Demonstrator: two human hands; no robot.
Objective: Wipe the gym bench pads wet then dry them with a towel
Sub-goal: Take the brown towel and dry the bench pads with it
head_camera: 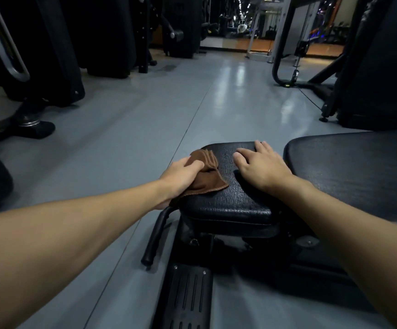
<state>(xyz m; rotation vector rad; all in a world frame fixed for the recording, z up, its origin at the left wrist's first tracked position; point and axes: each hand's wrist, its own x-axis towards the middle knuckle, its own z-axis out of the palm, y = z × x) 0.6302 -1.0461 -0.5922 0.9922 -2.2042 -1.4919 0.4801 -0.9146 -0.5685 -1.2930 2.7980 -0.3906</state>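
A small black seat pad (pixel 228 198) of the gym bench lies in front of me, its textured surface shiny. A brown folded cloth (pixel 207 176) rests on the pad's left edge, and my left hand (pixel 180 176) presses down on it, fingers curled over the fabric. My right hand (pixel 261 165) lies flat on the pad's right side, fingers spread, holding nothing. The larger black back pad (pixel 354 172) sits to the right, apart from the seat pad by a narrow gap.
A black adjustment handle (pixel 155 236) sticks out below the seat pad on the left. The bench base with a ribbed foot plate (pixel 188 300) is beneath me. Dark gym machines (pixel 50 55) stand at left and a machine frame (pixel 359 79) at right; grey floor (pixel 169 103) runs between.
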